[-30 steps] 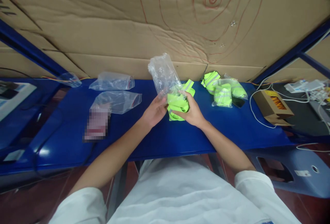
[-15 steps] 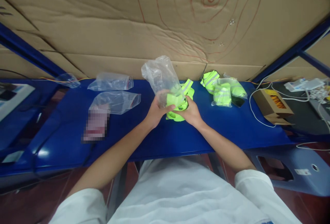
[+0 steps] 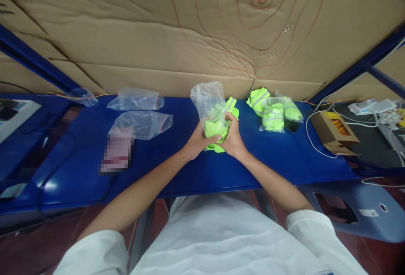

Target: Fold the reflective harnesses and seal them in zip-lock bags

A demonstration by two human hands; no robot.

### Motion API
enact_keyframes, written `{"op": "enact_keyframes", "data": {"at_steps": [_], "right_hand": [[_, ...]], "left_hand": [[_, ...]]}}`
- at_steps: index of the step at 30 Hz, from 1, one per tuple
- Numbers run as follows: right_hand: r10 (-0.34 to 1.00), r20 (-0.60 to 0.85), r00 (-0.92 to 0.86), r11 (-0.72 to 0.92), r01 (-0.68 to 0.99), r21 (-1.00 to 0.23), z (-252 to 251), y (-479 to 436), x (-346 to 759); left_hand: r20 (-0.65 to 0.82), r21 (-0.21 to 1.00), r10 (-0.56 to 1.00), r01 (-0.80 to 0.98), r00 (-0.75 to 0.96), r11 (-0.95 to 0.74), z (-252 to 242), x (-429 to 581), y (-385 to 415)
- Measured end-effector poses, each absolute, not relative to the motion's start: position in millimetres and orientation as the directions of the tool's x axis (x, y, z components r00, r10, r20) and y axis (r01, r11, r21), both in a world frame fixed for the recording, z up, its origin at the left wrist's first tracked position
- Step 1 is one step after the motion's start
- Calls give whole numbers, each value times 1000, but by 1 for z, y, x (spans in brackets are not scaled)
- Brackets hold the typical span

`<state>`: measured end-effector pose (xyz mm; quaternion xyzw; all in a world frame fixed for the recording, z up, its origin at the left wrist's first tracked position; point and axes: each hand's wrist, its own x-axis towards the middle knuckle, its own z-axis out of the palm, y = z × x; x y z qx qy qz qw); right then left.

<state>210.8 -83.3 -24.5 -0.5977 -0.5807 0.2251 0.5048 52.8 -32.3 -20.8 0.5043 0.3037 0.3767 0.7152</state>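
Note:
Both hands meet around a clear plastic bag (image 3: 207, 95) and a folded neon-yellow bundle of reflective fabric (image 3: 217, 129). Part of the bundle shows through the lower end of the bag. My left hand (image 3: 196, 142) is closed on the bag from the left, its thumb across the front of the fabric. On the other side, my right hand (image 3: 234, 138) curls round the bundle and the bag's edge. Behind and below my hands lies more neon-yellow fabric with grey stripes (image 3: 232, 106), partly hidden.
Flat plastic bags (image 3: 136, 99) and a blurred-out pinkish packet (image 3: 117, 150) lie left on the blue table (image 3: 177, 178). Neon bundles, some bagged (image 3: 273, 117), a dark phone-like object (image 3: 291, 126) and an open cardboard box (image 3: 335, 129) are right. Cardboard (image 3: 126, 47) stands behind.
The bag has swung upright and to the right, and its lower end now covers more of the bundle. My right hand has closed in nearer to my left.

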Motion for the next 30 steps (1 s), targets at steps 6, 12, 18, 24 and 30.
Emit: {"op": "enact_keyframes", "data": {"at_steps": [6,12,18,24,30], "right_hand": [[955,248,162,174,372,-912,-10,-88,209],[968,13,250,32,-70,-997,-1,-89,198],[975,-32,222,15,-206,-978,-3,-89,200],[973,41,226,46,-20,-999,-14,-86,205],[958,141,249,126,78,-989,-22,-84,204]], "left_hand": [[-78,928,868,-282,490,243,-12,50,-27],[-70,865,920,-436,386,249,-5,48,-23],[-59,851,898,-448,437,274,-5,46,-22],[-45,865,887,-427,460,265,-8,44,-20],[-15,861,856,-429,517,273,-9,42,-16]]}}
